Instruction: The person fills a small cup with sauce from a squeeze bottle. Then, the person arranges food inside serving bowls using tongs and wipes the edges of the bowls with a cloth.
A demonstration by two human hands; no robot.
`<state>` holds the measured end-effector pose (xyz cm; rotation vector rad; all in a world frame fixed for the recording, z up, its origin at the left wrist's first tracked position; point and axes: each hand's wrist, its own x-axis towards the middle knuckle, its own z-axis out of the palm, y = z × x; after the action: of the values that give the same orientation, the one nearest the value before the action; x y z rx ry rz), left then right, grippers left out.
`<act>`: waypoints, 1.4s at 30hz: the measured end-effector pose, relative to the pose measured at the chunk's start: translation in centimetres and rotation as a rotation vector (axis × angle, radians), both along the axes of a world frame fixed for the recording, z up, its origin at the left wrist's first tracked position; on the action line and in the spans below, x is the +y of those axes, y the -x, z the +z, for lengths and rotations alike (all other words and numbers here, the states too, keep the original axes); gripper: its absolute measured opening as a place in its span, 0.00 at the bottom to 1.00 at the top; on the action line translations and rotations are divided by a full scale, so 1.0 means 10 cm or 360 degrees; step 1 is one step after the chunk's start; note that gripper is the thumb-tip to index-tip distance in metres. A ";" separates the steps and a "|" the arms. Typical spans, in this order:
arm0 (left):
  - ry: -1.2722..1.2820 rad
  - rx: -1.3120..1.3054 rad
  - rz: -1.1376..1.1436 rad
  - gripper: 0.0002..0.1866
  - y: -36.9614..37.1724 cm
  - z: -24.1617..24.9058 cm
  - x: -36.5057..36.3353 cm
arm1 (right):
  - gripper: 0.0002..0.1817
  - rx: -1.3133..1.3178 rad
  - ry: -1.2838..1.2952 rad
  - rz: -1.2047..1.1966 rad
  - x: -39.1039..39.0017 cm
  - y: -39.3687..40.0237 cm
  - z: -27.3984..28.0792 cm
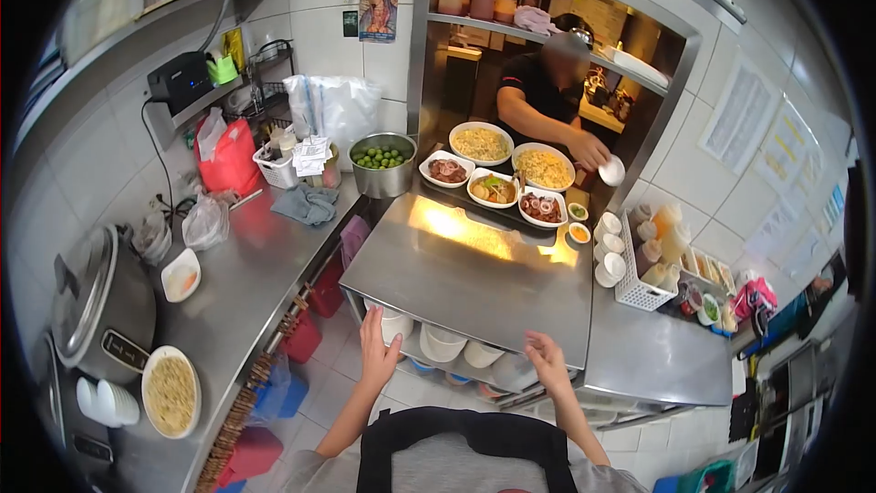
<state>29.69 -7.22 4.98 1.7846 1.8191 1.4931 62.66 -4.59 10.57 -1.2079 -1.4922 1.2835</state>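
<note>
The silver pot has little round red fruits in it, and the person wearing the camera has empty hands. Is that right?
Not quite: the little round fruits in the silver pot are green, not red, as the head view shows. The person's left hand and right hand are indeed empty.

The steel counter (465, 278) spanned the middle of the frame, its flat, shiny top reflecting yellow light towards the far edge. White bowls (442, 345) sat below its near edge, lower centre.
</note>
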 end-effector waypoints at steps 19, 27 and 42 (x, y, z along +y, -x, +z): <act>0.0031 0.0069 0.0089 0.34 -1.00 0.08 0.20 | 0.22 -0.1245 -0.0432 0.0565 0.64 -1.19 -0.16; 0.0069 0.0059 0.0034 0.33 -0.87 0.06 0.29 | 0.26 -0.1820 -0.1279 -0.0698 1.95 -1.61 -0.04; 0.0029 -0.0029 -0.0077 0.31 -0.40 0.30 0.78 | 0.04 -0.1698 -0.0957 -0.0908 2.10 -1.55 0.32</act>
<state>33.67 0.57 7.95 1.7878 1.7628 1.4657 78.19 16.37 13.78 -1.7813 -1.8021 -0.2954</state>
